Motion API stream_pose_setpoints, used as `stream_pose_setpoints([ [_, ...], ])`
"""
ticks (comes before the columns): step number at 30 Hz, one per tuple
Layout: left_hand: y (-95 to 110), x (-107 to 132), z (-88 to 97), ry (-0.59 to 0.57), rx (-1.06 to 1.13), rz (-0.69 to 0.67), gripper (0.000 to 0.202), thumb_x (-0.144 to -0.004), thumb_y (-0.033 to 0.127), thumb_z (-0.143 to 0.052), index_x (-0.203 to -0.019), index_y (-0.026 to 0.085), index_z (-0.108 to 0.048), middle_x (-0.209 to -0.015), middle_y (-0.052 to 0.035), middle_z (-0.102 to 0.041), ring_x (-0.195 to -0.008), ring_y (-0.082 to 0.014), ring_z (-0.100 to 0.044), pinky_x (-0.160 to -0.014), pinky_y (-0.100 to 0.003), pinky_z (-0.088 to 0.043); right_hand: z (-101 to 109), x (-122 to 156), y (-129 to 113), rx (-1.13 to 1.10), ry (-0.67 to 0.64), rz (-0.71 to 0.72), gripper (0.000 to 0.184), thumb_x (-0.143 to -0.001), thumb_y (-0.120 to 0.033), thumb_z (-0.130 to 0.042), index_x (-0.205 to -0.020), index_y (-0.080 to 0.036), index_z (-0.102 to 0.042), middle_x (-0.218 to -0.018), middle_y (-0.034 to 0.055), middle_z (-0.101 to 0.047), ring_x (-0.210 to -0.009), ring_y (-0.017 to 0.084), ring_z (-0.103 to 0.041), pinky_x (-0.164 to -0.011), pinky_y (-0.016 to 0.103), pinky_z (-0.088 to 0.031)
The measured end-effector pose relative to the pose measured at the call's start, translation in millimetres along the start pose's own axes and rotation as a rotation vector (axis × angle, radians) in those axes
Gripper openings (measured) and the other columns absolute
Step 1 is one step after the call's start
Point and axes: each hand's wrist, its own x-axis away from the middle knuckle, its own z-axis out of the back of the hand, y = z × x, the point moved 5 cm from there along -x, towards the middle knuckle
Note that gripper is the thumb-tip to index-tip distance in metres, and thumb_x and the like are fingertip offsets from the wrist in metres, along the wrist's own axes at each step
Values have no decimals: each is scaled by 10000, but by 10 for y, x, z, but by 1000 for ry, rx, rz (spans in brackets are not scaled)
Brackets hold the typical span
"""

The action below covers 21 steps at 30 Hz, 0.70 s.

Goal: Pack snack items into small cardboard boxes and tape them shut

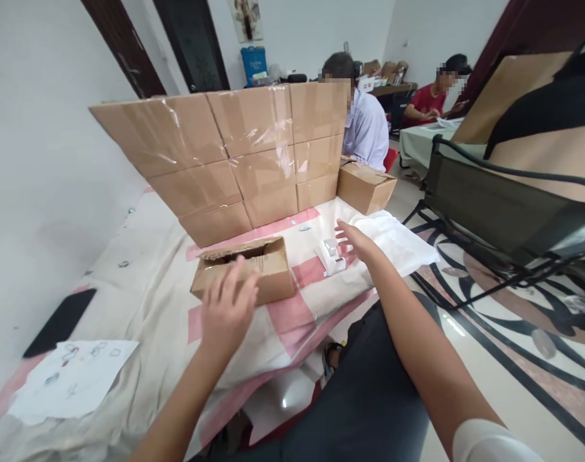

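Observation:
My left hand [229, 300] is open, with its fingers spread, in front of a small cardboard box [273, 282]. It covers part of the box's near side, and I cannot tell whether it touches. The box's top is partly open, with a dark gap under the raised flap; its contents are hidden. Farther right, my right hand [354, 240] is open with the fingers stretched out. Close beside those fingers lies a small white and clear plastic item [327, 258], whose kind I cannot make out. A white plastic bag [403, 244] lies on the cloth [167, 308] right of that hand.
A wall of taped cardboard boxes [263, 173] stands along the back, with another box [367, 186] at its right end. At left lie a dark flat object [61, 321] and a marked paper sheet [76, 378]. A folding chair [508, 212] stands right; other people sit beyond.

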Motion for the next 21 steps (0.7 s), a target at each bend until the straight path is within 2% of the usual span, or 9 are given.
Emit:
stream_pose_setpoints([
  [2,406,20,-24,61,136,-175,452,-935,152,-602,-1363,289,-555,-1384,-142,-639,-1251,-312,-621,-997,-475,-506,-8,-13,25,-55,-20,-17,514,-882,-674,-504,-1083,-213,-609,-1236,185,-576,-958,286,-609,-614,399,-617],
  [4,787,-32,-193,-16,287,-291,400,-936,155,-585,-1305,310,-580,-1305,-106,-683,-1193,-268,-648,-996,-439,-510,-27,-18,42,-107,-38,-23,535,-869,-684,-526,-1116,-216,-602,-1264,191,-555,-997,302,-599,-623,435,-631],
  [6,1074,-207,-492,-109,404,-277,355,-955,207,-558,-1293,314,-582,-1321,-101,-662,-1215,-257,-633,-1024,-437,-505,-45,-14,49,-155,-55,-12,555,-847,-690,-562,-1144,-222,-593,-1284,191,-541,-1037,314,-590,-634,457,-640],
  [8,1237,-483,-894,-154,512,-144,427,-942,275,-591,-1364,284,-523,-1430,-136,-564,-1341,-280,-547,-1095,-466,-474,-48,-5,48,-198,-66,11,561,-838,-688,-580,-1151,-222,-586,-1286,188,-536,-1059,317,-588,-636,459,-645],
  [10,1284,-761,-1345,-140,629,59,747,-840,332,-728,-1486,233,-367,-1591,-192,-343,-1500,-334,-344,-1182,-525,-390,-28,3,43,-233,-57,33,560,-839,-690,-576,-1140,-219,-573,-1292,188,-526,-1079,319,-586,-626,450,-649],
  [12,1271,-940,-1775,-133,732,235,1065,-711,351,-841,-1550,195,-205,-1650,-250,-147,-1559,-382,-179,-1224,-564,-309,11,9,33,-261,-19,60,545,-852,-693,-550,-1127,-222,-550,-1312,184,-505,-1101,313,-578,-621,428,-654],
  [15,1226,-963,-2240,-250,893,416,1262,-656,345,-877,-1589,225,-37,-1654,-254,-149,-1534,-374,-270,-1203,-523,-353,49,28,4,-286,52,117,464,-888,-654,-524,-1088,-236,-527,-1299,149,-500,-1097,282,-578,-619,377,-658],
  [17,1195,-901,-2331,-300,944,456,1277,-666,379,-877,-1599,247,-15,-1650,-232,-210,-1485,-363,-374,-1173,-491,-399,30,54,-17,-278,87,154,390,-899,-593,-551,-1049,-233,-529,-1248,126,-521,-1068,267,-585,-605,358,-654],
  [21,1156,-863,-2231,-298,892,434,1270,-655,465,-890,-1596,278,-59,-1660,-190,-235,-1460,-365,-408,-1171,-503,-394,-53,153,-77,-200,167,266,332,-871,-501,-657,-1007,-216,-554,-1235,104,-520,-1044,253,-588,-609,327,-637],
])
